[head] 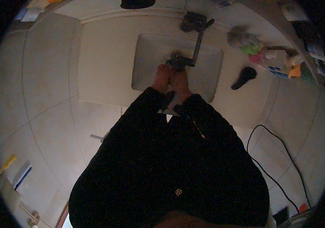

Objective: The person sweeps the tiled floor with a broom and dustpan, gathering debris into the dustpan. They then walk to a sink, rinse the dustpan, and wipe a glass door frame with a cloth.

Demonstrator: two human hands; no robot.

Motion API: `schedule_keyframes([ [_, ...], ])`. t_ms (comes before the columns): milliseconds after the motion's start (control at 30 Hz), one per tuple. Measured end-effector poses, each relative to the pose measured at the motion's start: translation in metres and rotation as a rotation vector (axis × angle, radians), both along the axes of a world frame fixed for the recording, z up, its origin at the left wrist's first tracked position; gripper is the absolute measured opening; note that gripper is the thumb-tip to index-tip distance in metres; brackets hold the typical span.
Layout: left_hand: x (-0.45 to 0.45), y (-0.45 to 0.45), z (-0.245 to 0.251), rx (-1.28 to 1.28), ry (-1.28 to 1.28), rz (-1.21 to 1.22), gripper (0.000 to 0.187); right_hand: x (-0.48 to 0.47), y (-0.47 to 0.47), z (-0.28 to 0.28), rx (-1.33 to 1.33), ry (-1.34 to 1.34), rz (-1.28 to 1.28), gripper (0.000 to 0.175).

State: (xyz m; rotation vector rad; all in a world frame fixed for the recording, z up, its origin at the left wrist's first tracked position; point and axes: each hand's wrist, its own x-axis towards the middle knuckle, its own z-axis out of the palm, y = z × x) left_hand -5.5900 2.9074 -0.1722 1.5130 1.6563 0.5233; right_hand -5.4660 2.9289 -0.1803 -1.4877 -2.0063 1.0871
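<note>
Both of my hands are together over a rectangular washbasin, in dim light. My left hand and my right hand lie side by side, close to or touching each other. Just beyond the fingers is the dark outlet end of a jointed tap, whose long arm reaches over the bowl from its base at the back. Blur and shadow hide the fingertips, so I cannot tell whether they touch the tap or hold anything. Dark sleeves cover both forearms.
On the counter, right of the basin, lies a dark object with a rounded head and handle. Behind it are a green and pink bundle and an orange item. A black cord loops at the right. A yellow item is far left.
</note>
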Motion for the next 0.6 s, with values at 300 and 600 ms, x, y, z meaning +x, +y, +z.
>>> schedule_keyframes([
  [300, -0.008, -0.001, 0.018, -0.124, -0.23, 0.197, 0.035, 0.027, 0.014, -0.003, -0.179, 0.405, 0.005, 0.031],
  [600, -0.013, 0.003, 0.052, -0.451, -0.825, 0.615, 0.059, 0.054, 0.05, -0.017, -0.792, 0.986, -0.331, 0.029],
])
